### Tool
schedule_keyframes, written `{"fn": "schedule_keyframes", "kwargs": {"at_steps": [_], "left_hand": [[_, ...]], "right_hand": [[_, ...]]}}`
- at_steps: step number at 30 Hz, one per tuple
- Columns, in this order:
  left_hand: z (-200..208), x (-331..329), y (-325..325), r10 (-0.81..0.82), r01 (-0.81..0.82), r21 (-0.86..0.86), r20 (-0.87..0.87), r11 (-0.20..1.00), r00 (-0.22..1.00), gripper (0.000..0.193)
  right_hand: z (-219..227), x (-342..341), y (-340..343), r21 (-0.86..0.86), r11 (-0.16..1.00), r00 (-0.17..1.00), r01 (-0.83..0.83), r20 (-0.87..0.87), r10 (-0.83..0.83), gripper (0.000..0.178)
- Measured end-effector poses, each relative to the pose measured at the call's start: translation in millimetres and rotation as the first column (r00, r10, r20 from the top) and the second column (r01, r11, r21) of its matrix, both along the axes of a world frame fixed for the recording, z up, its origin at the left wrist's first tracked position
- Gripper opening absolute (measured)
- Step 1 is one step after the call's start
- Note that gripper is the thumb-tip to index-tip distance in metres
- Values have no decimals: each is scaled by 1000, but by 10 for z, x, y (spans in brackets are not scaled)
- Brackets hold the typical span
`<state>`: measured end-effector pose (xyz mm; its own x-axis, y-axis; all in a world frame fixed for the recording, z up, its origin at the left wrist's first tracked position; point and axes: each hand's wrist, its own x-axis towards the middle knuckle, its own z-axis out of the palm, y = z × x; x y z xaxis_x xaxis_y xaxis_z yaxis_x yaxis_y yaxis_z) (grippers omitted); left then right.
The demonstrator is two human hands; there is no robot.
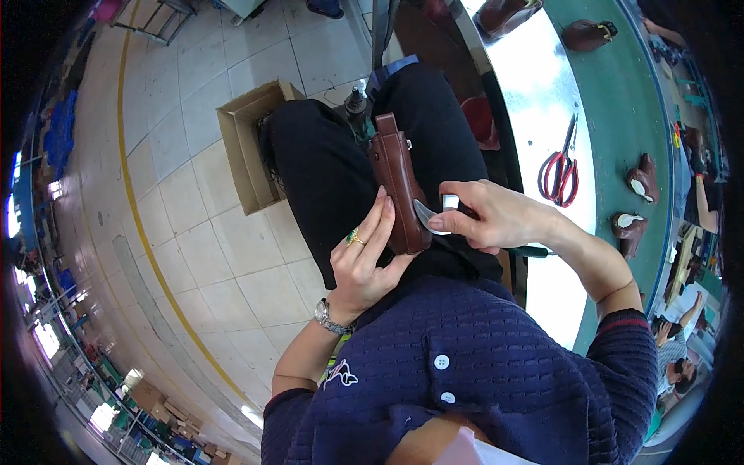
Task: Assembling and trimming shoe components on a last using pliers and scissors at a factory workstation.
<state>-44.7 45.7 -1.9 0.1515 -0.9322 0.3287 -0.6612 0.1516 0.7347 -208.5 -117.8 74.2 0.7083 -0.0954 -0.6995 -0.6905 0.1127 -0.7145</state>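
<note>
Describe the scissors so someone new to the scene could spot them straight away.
Start at the long curved bench on the person's right, green with a shiny metal strip along its near edge. The scissors lie on that strip, just beyond the right hand. Their red handles set them apart from the brown shoe pieces nearby.

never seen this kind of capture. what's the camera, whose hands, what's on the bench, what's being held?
There is no machine here: one wide fisheye camera is worn on a seated person's head and looks down, so straight edges bend near the rim. Both forearms coming up from the bottom are that person's own.

The left hand, with a ring and a wristwatch, supports a brown leather boot upper resting on the lap. The right hand grips a small tool with a curved metal blade against the leather.

On the green workbench at the right lie red-handled scissors and several brown shoe pieces. An open cardboard box sits on the tiled floor at the left.
</note>
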Motion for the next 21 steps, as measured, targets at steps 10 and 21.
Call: {"fn": "schedule_keyframes", "kwargs": {"at_steps": [10, 21], "left_hand": [[-328, 222, 95, -242, 349, 288, -347, 892, 906, 138], [-806, 20, 41, -368, 435, 162, -324, 886, 872, 128]], "right_hand": [[-372, -519, 629, -262, 963, 971, 54, 241, 11, 45], [-435, -893, 543, -379, 866, 915, 325, -105, -390, 57]]}}
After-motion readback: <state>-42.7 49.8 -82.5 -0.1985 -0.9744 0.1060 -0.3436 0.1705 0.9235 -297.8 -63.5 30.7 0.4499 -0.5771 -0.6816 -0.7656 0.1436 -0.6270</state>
